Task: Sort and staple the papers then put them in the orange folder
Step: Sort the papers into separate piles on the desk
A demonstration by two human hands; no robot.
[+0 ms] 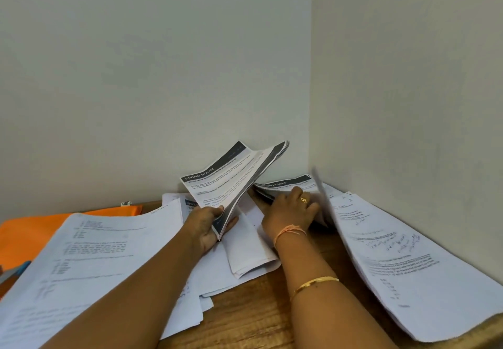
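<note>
My left hand [211, 226] grips a raised sheaf of printed sheets with dark header bars [231, 179], top page headed "LIVING ROOM", tilted up toward the wall corner. My right hand [290, 213] reaches into another dark-headed stack [285, 185] lying in the corner; its fingers curl around that stack's edge while a blurred sheet [322, 196] stands upright beside it. The orange folder [30, 235] lies flat at the far left, partly covered by a big page of text [89, 261]. No stapler is visible.
Loose white papers [245, 250] are spread over the wooden table [253, 316]. A wide pile of written pages [402, 261] fills the right side along the wall. A blue-grey object [11, 272] shows at the left edge. Walls close in behind and at the right.
</note>
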